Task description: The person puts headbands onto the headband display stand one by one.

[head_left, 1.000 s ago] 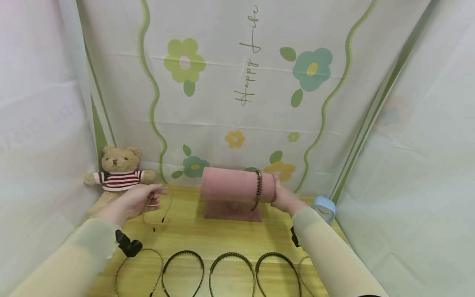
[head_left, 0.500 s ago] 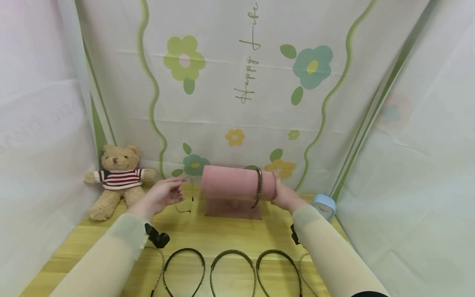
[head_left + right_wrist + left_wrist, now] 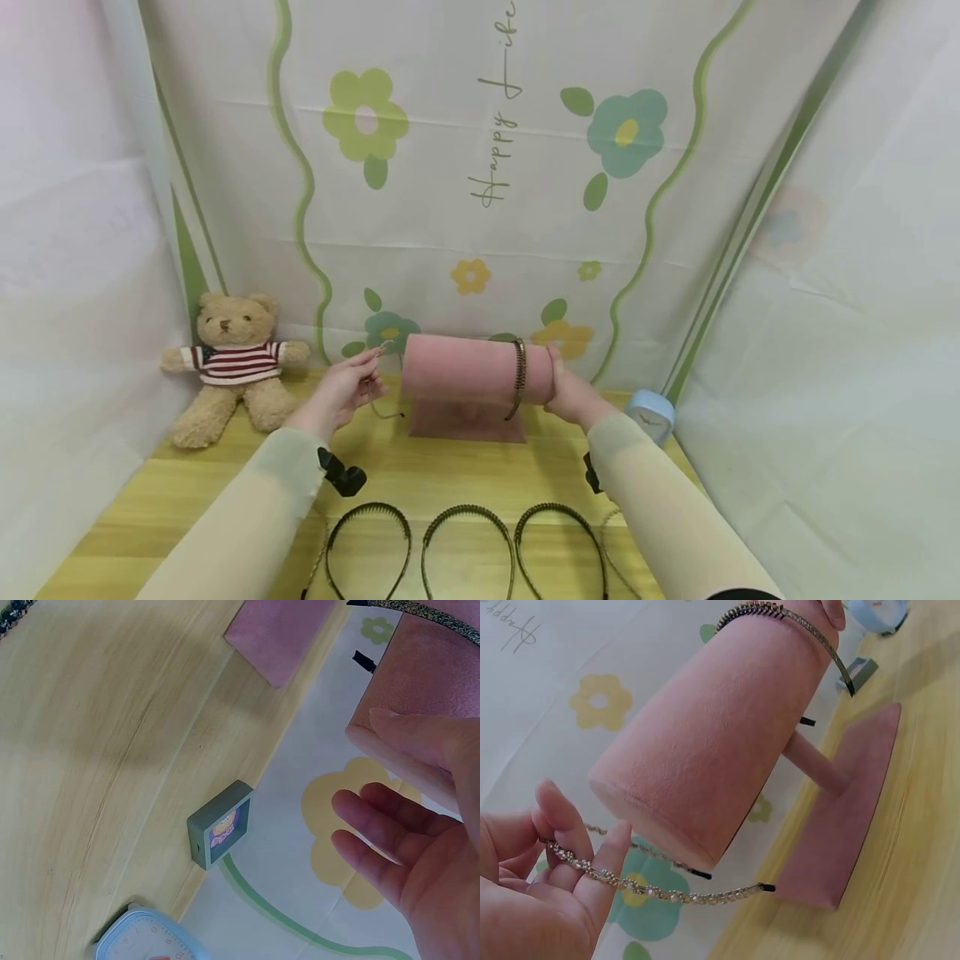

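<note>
My left hand (image 3: 347,390) pinches a beaded headband (image 3: 645,889) at its bend, left of the pink headband stand (image 3: 459,371). In the left wrist view the headband's two dark tips point toward the stand's near end, one overlapping its lower rim. A dark toothed headband (image 3: 521,377) hangs around the roll close to its right end. My right hand (image 3: 573,396) holds that right end. The right wrist view shows the thumb (image 3: 420,739) lying on the roll's edge, while several loosely bent fingers (image 3: 382,825) sit below the rim.
Along the front of the wooden table (image 3: 450,471) lie several headbands, such as a dark one (image 3: 468,510) in the middle. A teddy bear (image 3: 243,367) sits at left. A blue clock (image 3: 651,417) stands at right, near a small grey frame (image 3: 220,825). Printed cloth surrounds the table.
My left hand has moved right, from in front of the teddy bear to beside the stand's left end, bringing the beaded headband along. The right hand stays on the stand.
</note>
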The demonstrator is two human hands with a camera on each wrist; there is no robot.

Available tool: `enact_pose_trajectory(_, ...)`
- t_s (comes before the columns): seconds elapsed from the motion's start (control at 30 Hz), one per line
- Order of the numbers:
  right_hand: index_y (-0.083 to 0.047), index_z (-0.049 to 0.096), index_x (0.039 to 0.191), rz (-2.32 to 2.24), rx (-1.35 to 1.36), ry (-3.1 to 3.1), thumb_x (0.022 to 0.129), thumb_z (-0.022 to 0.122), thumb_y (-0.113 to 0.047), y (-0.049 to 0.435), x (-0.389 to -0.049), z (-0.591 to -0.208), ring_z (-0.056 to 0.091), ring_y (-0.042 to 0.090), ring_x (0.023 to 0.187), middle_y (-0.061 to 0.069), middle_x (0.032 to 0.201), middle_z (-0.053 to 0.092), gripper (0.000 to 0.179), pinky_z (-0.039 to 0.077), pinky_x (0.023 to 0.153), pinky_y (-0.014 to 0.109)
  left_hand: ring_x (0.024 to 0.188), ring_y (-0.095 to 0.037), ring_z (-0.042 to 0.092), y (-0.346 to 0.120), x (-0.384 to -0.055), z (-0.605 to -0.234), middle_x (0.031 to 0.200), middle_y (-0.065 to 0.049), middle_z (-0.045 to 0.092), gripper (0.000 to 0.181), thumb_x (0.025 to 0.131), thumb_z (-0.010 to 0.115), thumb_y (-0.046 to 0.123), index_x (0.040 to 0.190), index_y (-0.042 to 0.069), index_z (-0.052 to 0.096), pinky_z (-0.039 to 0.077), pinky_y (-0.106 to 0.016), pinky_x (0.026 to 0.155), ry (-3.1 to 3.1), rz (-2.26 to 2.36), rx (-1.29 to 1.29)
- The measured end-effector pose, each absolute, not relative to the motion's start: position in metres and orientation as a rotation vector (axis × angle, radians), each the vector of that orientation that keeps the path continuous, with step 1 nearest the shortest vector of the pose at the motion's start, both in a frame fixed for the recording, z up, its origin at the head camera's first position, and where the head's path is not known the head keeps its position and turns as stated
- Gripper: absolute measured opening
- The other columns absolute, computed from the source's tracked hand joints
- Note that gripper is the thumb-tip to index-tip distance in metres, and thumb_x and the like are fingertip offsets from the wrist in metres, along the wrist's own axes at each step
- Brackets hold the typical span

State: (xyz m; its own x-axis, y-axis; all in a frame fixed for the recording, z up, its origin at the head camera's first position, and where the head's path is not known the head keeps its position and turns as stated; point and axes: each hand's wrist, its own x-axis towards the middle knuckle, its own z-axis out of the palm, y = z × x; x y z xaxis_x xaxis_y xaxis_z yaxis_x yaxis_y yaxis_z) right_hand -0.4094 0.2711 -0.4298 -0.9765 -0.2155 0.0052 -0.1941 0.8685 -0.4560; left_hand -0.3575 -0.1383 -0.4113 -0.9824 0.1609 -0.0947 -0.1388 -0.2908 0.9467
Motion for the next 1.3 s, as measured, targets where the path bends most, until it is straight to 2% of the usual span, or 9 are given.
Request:
enact_pose_trajectory(0.27,-0.028,-0.019,0.156,-0.726,-0.350,3.001,0.083,0.072,0.001,0.270,-0.408,-0.428,0.061,0.022,0.077,0.018,0.117,0.063,0.120,0.049,0.069,0.037,0.075,-0.008,0.057,-0.126,-0.365,-0.402,0.084,0.002,0.051,0.050,0.108,0.039,0.015,0.157,0.010,0.026,0.048,-0.036,0.096,1.663,2.457,-0.013)
enact_pose_trajectory(0.53,-0.028,-0.020,0.156,-0.753,-0.364,2.989,0.082,0.072,0.003,0.271,-0.407,-0.430,0.060,0.023,0.082,0.022,0.126,0.058,0.122,0.049,0.072,0.037,0.069,-0.008,0.059,-0.107,-0.378,-0.395,0.078,0.003,0.054,0.049,0.108,0.041,0.013,0.156,0.011,0.030,0.047,-0.042,0.100,1.666,2.460,0.005)
enact_pose_trajectory(0.8,-0.028,-0.019,0.156,-0.751,-0.366,2.999,0.081,0.072,0.004,0.269,-0.406,-0.426,0.058,0.022,0.069,0.020,0.119,0.061,0.122,0.046,0.063,0.035,0.067,-0.008,0.058,-0.093,-0.392,-0.394,0.081,0.000,0.053,0.047,0.107,0.044,0.014,0.153,0.012,0.037,0.054,-0.036,0.088,1.705,2.433,-0.060)
enact_pose_trajectory(1.0,-0.030,-0.019,0.156,-0.750,-0.368,3.005,0.080,0.073,0.004,0.270,-0.408,-0.428,0.057,0.022,0.069,0.021,0.123,0.060,0.123,0.046,0.063,0.034,0.072,-0.013,0.064,-0.083,-0.391,-0.388,0.084,-0.004,0.051,0.046,0.107,0.043,0.013,0.152,0.005,0.038,0.055,-0.034,0.084,1.931,2.308,-0.011)
enact_pose_trajectory(1.07,-0.030,-0.019,0.156,-0.743,-0.368,3.007,0.080,0.073,0.005,0.270,-0.409,-0.429,0.057,0.022,0.069,0.021,0.122,0.060,0.124,0.046,0.063,0.034,0.072,-0.014,0.065,-0.077,-0.391,-0.384,0.082,-0.005,0.051,0.046,0.107,0.042,0.013,0.152,0.004,0.037,0.056,-0.031,0.079,2.022,2.257,-0.008)
enact_pose_trajectory(1.17,-0.029,-0.018,0.156,-0.744,-0.371,3.007,0.080,0.073,0.005,0.270,-0.411,-0.430,0.057,0.022,0.070,0.022,0.122,0.060,0.124,0.047,0.064,0.034,0.071,-0.016,0.065,-0.066,-0.391,-0.380,0.082,-0.006,0.053,0.046,0.108,0.041,0.015,0.153,0.007,0.037,0.053,-0.026,0.063,2.104,2.191,-0.049)
enact_pose_trajectory(1.23,-0.028,-0.018,0.156,-0.752,-0.373,3.006,0.080,0.074,0.004,0.270,-0.411,-0.429,0.058,0.023,0.071,0.022,0.122,0.060,0.123,0.047,0.064,0.035,0.073,-0.018,0.066,-0.057,-0.391,-0.377,0.087,-0.011,0.056,0.046,0.108,0.039,0.013,0.153,0.005,0.035,0.050,-0.025,0.060,2.175,2.142,-0.031)
enact_pose_trajectory(1.3,-0.028,-0.017,0.157,-0.760,-0.368,3.005,0.080,0.074,0.004,0.269,-0.411,-0.428,0.058,0.023,0.073,0.023,0.122,0.060,0.123,0.047,0.066,0.035,0.077,-0.022,0.068,-0.049,-0.391,-0.375,0.102,-0.016,0.060,0.046,0.107,0.038,0.008,0.152,0.003,0.035,0.050,-0.028,0.062,2.226,2.119,-0.012)
